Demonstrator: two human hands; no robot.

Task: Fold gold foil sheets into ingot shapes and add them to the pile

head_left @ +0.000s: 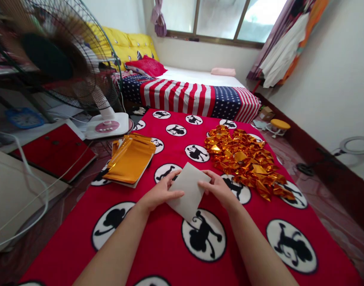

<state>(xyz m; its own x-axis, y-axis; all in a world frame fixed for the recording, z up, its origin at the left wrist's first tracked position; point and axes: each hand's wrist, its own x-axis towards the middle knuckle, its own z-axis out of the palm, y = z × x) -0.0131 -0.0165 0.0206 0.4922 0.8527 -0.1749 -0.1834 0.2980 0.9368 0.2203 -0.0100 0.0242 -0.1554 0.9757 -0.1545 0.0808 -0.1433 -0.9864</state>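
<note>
Surface under red cloth (pixel 160 250), one. Extends beneath the left grip (pixel 160 194) and the right grip (pixel 220 186); printed with monkey roundels. Probably yielding, so the pinch should do the steadying, not pressure from above.

Fan (pixel 46 55), one. Beyond the left grip and farther left; blades blurred, as if turning. A draught is likely; light material wants holding at two sides.

Heap of shiny orange-gold foil (pixel 244 159), one. Beyond the right grip and to its right, near but apart; pieces overlapping, count not legible. Best given room by the right wrist.

Stack of gold sheets (pixel 131 159), one. Left of the left grip and slightly beyond, well apart; layers uneven, a pale edge showing on the near side.

Pale sheet (pixel 188 194), one. Between the two grips, pale face up, one corner pointing away, another toward the person. No fold seen; contact with the cloth cannot be told. Apparently thin, so apt to buckle if pushed inward; light, even tension suits it.

Grips, two. Left: pinching the sheet's left side, thumb flat on the pale face, fingers partly hidden. Right: pinching the right side, thumb on top, fingers partly behind. Flat thumbs at matched height should avoid dents.
</note>
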